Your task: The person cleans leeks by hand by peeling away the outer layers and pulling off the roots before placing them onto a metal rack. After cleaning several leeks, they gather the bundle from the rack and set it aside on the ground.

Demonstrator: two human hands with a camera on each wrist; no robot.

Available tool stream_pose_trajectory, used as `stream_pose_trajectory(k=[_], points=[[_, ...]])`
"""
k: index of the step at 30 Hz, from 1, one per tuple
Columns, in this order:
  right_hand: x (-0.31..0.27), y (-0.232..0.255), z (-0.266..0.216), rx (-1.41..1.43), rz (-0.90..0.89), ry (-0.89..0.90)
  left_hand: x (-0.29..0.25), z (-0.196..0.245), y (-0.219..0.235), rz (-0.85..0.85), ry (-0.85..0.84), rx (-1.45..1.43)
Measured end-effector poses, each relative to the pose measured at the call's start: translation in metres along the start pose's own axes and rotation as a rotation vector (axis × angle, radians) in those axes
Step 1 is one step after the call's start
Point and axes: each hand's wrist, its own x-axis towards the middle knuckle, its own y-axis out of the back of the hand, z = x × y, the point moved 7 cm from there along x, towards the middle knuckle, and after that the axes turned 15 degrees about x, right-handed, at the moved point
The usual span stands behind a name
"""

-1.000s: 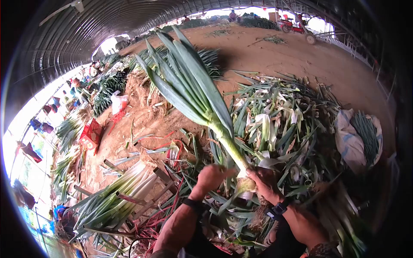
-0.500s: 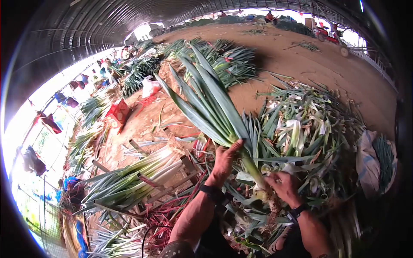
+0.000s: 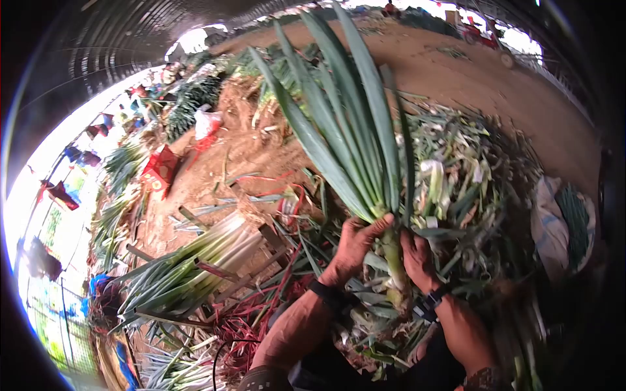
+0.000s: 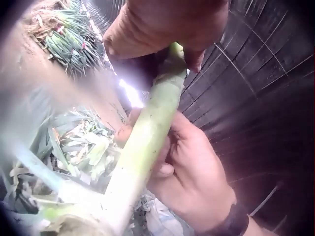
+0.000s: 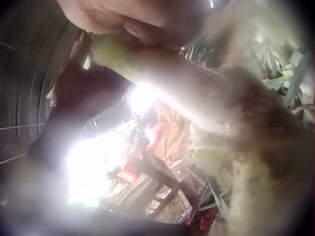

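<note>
A large green onion (image 3: 393, 251) stands nearly upright, leaves fanned upward and roots low. My left hand (image 3: 357, 242) grips its stalk just below the leaves, thumb across the front. My right hand (image 3: 420, 262) is at the stalk's right side, fingers curled where one darker outer leaf (image 3: 403, 143) stands apart from the others. In the left wrist view the left hand (image 4: 170, 27) wraps the top of the pale stalk (image 4: 152, 128), the right hand (image 4: 192, 172) curled behind it. The right wrist view is blurred; the right hand (image 5: 133, 19) covers the stalk's upper end.
Trimmed onions lie in a rack (image 3: 244, 287) at the left, near red ties (image 3: 257, 326). A heap of stripped leaves (image 3: 466, 176) lies behind and right, with a white sack (image 3: 548, 221) beyond. A red box (image 3: 160, 171) stands on the dirt floor at the left.
My left hand has moved from beside the onion's base up to below the leaves and grips there. The right hand has left the root end and moved up the stalk. One outer leaf now stands apart.
</note>
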Motion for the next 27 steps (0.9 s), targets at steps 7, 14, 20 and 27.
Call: stream_pose_trajectory(k=[7,14,20,27], points=[[-0.003,0.007,0.005,0.832,0.175,-0.478,0.008,-0.005,-0.004,-0.026,0.026,-0.468],[-0.016,0.022,0.073,1.475,0.481,-0.824,0.024,0.024,0.038,0.073,-0.094,-0.758],[-0.01,0.067,0.137,1.583,0.653,-0.735,0.022,0.025,0.087,0.142,-0.289,-0.946],[-0.053,0.147,0.208,0.914,0.768,-0.735,-0.011,0.005,0.197,0.426,-0.359,-0.727]])
